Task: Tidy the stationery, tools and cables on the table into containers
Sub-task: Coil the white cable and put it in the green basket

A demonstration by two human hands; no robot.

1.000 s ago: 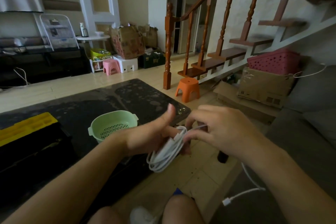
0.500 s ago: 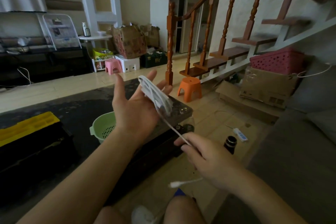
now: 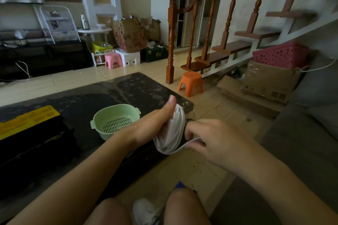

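Observation:
A white cable is coiled in several loops around my left hand, which holds the coil with the thumb up, just off the near right corner of the dark table. My right hand pinches the cable's loose end beside the coil's lower edge. A pale green colander basket stands on the table just left of my left hand, with nothing visible inside it. A black toolbox with a yellow lid sits at the table's left.
An orange stool stands on the floor beyond the table corner, by the wooden stair post. Cardboard boxes topped by a pink basket lie at right. A grey sofa runs along my right. My knees show at the bottom.
My left hand came down from a raised open palm and now holds the coil with its thumb up. My right hand rose from below and drew the loose end up against the coil.

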